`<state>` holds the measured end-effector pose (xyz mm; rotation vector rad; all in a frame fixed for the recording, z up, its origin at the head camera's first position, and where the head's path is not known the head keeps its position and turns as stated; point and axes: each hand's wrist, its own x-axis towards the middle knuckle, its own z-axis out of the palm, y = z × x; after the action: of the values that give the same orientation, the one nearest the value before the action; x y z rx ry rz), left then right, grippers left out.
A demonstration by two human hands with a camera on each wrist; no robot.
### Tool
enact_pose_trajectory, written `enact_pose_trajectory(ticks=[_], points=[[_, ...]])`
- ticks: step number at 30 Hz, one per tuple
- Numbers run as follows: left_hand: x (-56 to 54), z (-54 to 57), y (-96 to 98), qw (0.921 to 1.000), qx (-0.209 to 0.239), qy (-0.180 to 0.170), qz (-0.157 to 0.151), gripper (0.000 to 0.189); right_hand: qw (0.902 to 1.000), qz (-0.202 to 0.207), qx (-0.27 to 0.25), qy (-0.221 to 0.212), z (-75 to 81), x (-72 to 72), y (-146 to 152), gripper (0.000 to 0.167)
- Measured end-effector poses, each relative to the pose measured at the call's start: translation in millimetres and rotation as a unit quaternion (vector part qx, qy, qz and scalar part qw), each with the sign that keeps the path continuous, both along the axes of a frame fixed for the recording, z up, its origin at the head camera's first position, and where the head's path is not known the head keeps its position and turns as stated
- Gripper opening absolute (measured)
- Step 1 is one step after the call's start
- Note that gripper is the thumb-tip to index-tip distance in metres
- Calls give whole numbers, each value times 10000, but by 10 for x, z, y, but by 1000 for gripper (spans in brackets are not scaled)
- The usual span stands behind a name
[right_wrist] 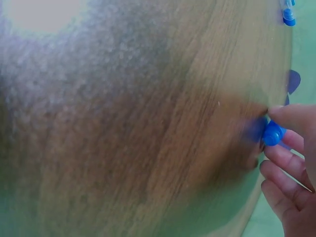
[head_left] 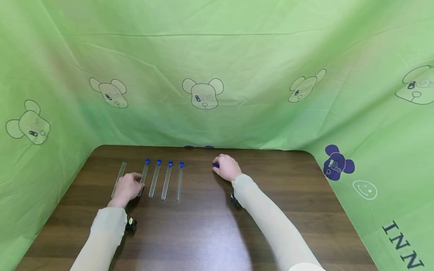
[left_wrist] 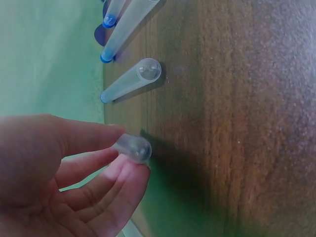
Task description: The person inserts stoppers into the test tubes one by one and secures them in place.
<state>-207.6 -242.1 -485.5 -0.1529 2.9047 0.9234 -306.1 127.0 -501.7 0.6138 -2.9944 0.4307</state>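
Note:
In the head view my left hand [head_left: 127, 186] pinches the lower end of a clear test tube [head_left: 144, 174], whose far end carries a blue cap. Its rounded bottom shows between thumb and fingers in the left wrist view, where the left hand [left_wrist: 94, 168] hides the rest. To the left lies an uncapped test tube [head_left: 123, 170], partly behind that hand. Farther right, near the table's back, my right hand [head_left: 228, 167] holds a small blue cap [right_wrist: 274, 133] between thumb and fingertips. The cap is close over the wood in the right wrist view.
Three blue-capped test tubes, a first [head_left: 155, 180], a second [head_left: 167, 181] and a third [head_left: 180, 182], lie in a row between the hands. They rest on a brown wooden table [head_left: 190, 233]. A green printed cloth [head_left: 152, 124] hangs around its back and sides.

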Motion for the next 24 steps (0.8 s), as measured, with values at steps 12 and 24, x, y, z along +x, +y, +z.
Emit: enact_pose_trajectory(ticks=[12,24], points=[[5,2,13,9999,-88,-89,-14,40,10000,26,-25,-62,5,45,-6,19],[12,-33,9,9998,-158,109,-44,43,9994,139,-269,185,-7,83,72,22]])
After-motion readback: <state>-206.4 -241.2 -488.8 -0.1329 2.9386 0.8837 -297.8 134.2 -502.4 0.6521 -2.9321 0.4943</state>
